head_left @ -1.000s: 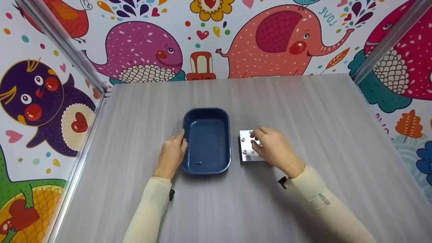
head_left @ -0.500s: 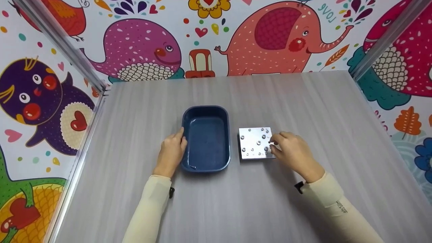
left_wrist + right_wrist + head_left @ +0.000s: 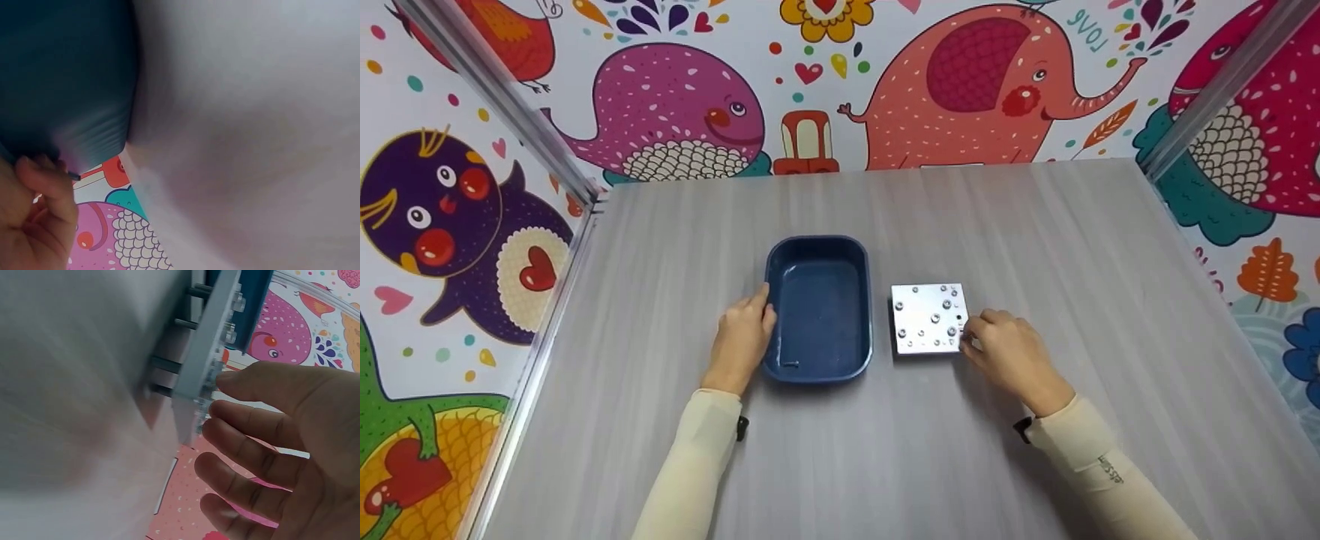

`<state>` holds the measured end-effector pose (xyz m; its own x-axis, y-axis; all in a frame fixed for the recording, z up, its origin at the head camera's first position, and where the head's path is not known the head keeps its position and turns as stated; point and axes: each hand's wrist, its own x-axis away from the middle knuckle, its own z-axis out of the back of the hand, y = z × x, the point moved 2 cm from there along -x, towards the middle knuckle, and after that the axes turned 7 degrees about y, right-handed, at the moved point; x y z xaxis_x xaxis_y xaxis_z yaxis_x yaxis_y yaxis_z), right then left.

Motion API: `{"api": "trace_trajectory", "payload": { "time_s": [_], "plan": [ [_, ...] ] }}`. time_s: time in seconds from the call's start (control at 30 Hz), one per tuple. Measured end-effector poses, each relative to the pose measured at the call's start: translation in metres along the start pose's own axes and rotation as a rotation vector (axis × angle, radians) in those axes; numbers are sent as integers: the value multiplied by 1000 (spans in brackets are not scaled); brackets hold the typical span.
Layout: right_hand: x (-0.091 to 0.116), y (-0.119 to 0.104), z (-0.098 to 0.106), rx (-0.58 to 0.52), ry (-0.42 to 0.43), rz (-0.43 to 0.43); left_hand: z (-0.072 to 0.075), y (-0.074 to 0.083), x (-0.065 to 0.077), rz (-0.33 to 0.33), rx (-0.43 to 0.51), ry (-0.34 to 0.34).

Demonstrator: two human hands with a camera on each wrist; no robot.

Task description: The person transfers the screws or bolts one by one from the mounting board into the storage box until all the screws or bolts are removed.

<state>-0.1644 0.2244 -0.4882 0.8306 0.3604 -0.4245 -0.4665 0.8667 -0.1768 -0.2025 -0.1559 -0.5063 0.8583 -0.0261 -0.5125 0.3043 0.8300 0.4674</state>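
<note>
My left hand [image 3: 740, 341] grips the left rim of a deep blue plastic bin [image 3: 859, 371]. In the left wrist view, curled fingers [image 3: 53, 188] lie against the bin's side [image 3: 73, 90]. One small screw [image 3: 791, 364] lies inside, near the bin's front left corner. To the right is a square silvery metal plate [image 3: 919, 307] with several socket-head bolts set in it. My right hand [image 3: 1011, 356] is at the plate's right edge, thumb and forefinger pinching a bolt there; the fingertips partly hide it. In the right wrist view, bolt shanks [image 3: 166, 364] stick out below the plate [image 3: 205, 340].
Both things stand on a grey wood-grain table [image 3: 840, 465]. A metal frame post [image 3: 502, 105] rises at the left, another [image 3: 1215, 90] at the right. Wall panels [image 3: 810, 75] with cartoon animals enclose the back and sides.
My right hand has moved from over the plate to its right edge, uncovering most of the bolts. The screw in the bin has shifted slightly. My left hand stays on the rim.
</note>
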Motion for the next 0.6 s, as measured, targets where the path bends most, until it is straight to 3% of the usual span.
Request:
{"api": "trace_trajectory", "payload": {
  "time_s": [0.6],
  "plan": [
    [2,1,-3,1,38,-7,1,2,0,5,-14,0]
  ]
}}
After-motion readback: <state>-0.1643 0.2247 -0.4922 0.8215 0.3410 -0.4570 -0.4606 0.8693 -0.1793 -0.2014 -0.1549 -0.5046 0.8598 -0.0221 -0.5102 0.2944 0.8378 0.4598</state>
